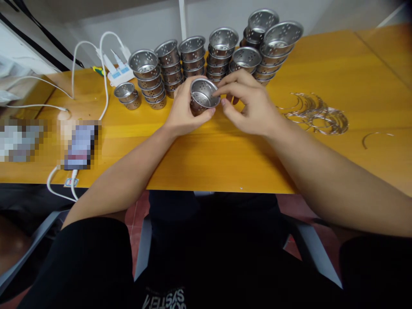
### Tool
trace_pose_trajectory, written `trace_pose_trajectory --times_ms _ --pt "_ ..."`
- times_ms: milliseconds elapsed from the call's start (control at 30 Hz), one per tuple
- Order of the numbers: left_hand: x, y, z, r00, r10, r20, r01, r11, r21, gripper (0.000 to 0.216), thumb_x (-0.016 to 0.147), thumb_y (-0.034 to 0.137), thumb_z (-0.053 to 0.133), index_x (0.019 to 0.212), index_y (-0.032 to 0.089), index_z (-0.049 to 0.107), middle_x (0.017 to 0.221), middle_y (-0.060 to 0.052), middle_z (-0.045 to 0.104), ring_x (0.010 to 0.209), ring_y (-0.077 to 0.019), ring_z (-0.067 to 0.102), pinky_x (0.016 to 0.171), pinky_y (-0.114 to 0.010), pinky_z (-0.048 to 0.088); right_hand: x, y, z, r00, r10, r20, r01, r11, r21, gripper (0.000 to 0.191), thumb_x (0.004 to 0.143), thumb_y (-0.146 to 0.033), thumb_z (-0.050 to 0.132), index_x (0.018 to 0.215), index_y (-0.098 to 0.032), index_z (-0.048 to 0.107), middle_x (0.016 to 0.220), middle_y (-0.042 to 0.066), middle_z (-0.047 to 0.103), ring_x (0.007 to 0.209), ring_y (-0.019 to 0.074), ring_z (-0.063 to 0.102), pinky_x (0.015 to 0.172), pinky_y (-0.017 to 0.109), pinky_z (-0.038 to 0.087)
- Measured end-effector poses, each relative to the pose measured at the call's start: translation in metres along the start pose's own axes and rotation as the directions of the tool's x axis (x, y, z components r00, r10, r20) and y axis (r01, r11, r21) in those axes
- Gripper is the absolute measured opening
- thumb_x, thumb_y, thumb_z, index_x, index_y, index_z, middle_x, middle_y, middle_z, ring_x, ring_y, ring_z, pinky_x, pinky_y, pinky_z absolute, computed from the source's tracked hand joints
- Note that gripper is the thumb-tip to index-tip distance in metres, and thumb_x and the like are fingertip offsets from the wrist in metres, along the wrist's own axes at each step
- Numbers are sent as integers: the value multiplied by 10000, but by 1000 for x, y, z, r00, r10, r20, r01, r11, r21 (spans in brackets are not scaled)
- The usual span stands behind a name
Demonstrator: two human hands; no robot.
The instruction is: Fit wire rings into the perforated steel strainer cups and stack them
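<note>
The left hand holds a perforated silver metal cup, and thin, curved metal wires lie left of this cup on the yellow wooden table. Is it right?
No: the head view shows the thin, curved metal wires right of the perforated silver metal cup, on the yellow wooden table. The left hand holds the cup.

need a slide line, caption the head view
Left hand holds a perforated metal cup, right hand at its rim; stacked cups behind.
</note>
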State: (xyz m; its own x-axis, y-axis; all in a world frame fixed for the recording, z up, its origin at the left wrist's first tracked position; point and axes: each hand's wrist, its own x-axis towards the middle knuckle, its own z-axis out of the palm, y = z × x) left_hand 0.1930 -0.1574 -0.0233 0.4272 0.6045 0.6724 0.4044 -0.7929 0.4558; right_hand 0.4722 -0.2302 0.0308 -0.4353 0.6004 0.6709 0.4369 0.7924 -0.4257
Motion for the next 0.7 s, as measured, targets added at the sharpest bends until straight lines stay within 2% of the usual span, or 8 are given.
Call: trace_pose_trajectory --times_ms 100,233,300,433,533,633,700 --pt "1 0 1 1000 5 -6 -5 1000 -12 818 1043 660 909 1725 385 551 1643 -113 745 1537 -383 764 1430 -623 599 -1 -1 2 997 40 64 -41 999 18 321 1196 -597 756 1462 -450 859 1620 90 766 1470 425 735 1288 702 696" --pt "1 3 1 1000 18 25 -17 1000 -18 876 1042 779 876 1738 379 525 1648 -106 729 1564 -398 764 1449 -634 579 -1 -1 8 994 11 105 -18 997 71 442 1125 -495 792 1546 -377 854 1667 119 738 1544 464 711 1312 754 665" --pt "1 6 0 999 2 42 -1 1000 -22 893 1043 834 833 1744 386 509 1651 -116 719 1571 -404 755 1454 -631 570 0 -5 10 991 47 128 -59 994 88 483 1088 -524 816 1552 -398 860 1673 116 737 1590 491 679 1306 779 661" --pt "3 8 -1 999 -17 34 18 1000 -21 911 1054 928 720 1748 385 489 1665 -133 679 1603 -417 719 1449 -649 570 2 -17 3 972 167 165 -188 974 123 507 1069 -665 847 1558 -535 837 1733 33 714 1612 494 647 1309 802 656" --pt "6 4 -3 1000 -13 1 13 1000 20 945 1019 1000 714 1722 395 534 1696 -137 642 1711 -442 630 1509 -684 515 1 -15 -2 966 233 116 -247 960 134 575 1064 -754 868 1603 -566 792 1749 2 712 1489 473 712 1272 756 685" --pt "8 -6 -5 997 -68 -29 69 997 35 989 998 1006 741 1751 405 517 1745 -160 621 1788 -457 550 1572 -708 433 -1 0 1 983 186 1 -184 975 123 710 1098 -779 859 1710 -444 726 1679 98 733 1169 387 795 1168 693 724" --pt "8 -14 -5 992 -115 -46 116 993 3 1015 1018 978 735 1812 422 433 1815 -167 595 1807 -446 538 1578 -707 423 -3 14 6 991 125 -56 -118 987 113 714 1140 -780 822 1718 -377 712 1580 138 756 1061 347 795 1107 660 732"
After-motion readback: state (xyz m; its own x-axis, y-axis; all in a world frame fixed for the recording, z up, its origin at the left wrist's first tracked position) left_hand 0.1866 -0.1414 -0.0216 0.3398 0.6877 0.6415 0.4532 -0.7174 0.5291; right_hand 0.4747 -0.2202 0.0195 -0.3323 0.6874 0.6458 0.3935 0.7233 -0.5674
